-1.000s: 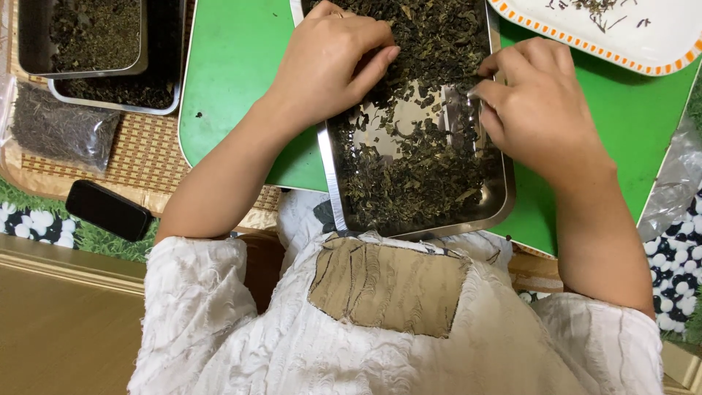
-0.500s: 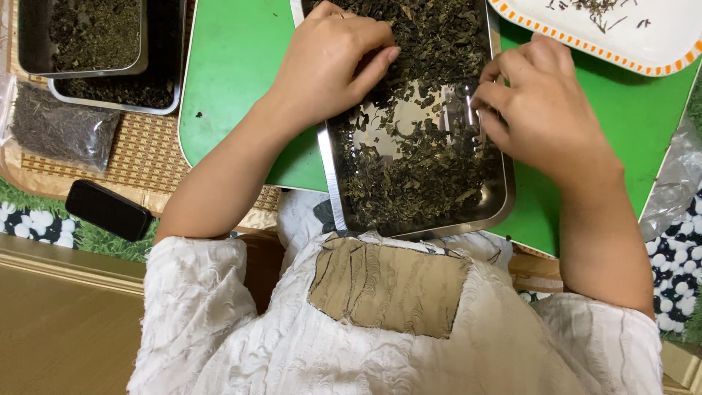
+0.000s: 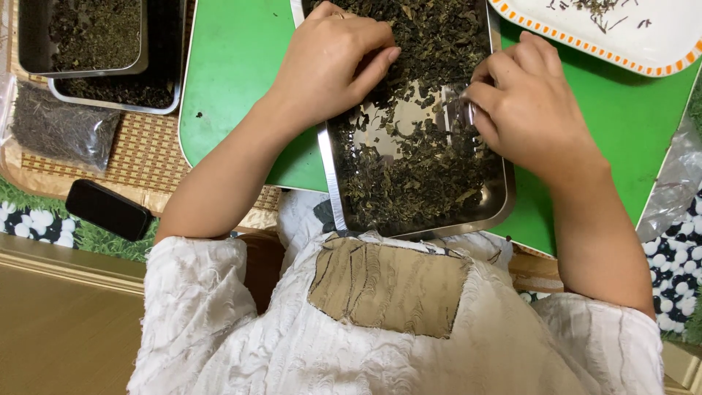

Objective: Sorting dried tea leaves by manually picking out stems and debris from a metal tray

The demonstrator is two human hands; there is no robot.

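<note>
The green tabletop (image 3: 234, 73) carried most of the scene, and on it sat the steel tray (image 3: 329, 183), whose near end reached past the tabletop's edge toward the person's lap. That overhang looked like the main risk: a downward press from either hand near the front lip could tip the tray and slide its load onto the white garment (image 3: 365, 344).

The dried leaves (image 3: 417, 175) lay spread across the tray floor, thick at the far and near ends, with a bare patch of metal in the middle between the two hands. A quick sweep toward the low rim could carry loose bits over onto the tabletop.

The white plate with an orange-patterned rim (image 3: 629, 44) stood at the far right with a few thin stems on it, close to the right wrist's path; a lifted elbow or forearm might nudge it.

The left hand (image 3: 329, 62) rested palm-down on the leaves at the tray's left side, fingers curled loosely, its grip holding nothing that could be seen. The right hand (image 3: 526, 102) hovered over the right rim with fingertips pinched together, its grip apparently closed on a small bit of leaf, though the piece itself was too small to make out and could easily drop back into the pile.
</note>
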